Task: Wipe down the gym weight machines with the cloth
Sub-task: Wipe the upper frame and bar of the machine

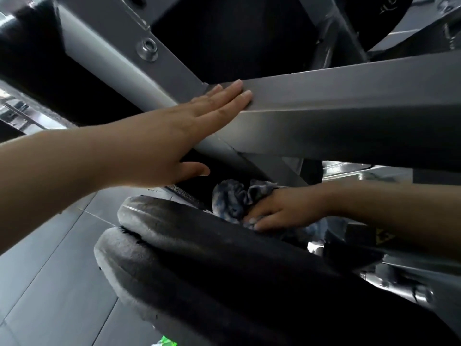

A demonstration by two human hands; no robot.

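A grey steel beam (336,96) of the weight machine crosses the upper half of the view. My left hand (179,131) lies flat on it with straight fingers, the thumb hanging below the beam. Under the beam, my right hand (277,211) presses a crumpled blue-grey cloth (232,198) onto the upper edge of a worn black pad (199,236). Its fingers spread over the cloth and part of the cloth bunches up to the hand's left.
A second worn black pad (154,278) sits below the first, both with frayed grey edges. Another grey frame bar (104,46) with a bolt runs diagonally at upper left. Grey floor tiles (50,283) show at lower left. A yellow warning sticker (384,237) marks a black part at right.
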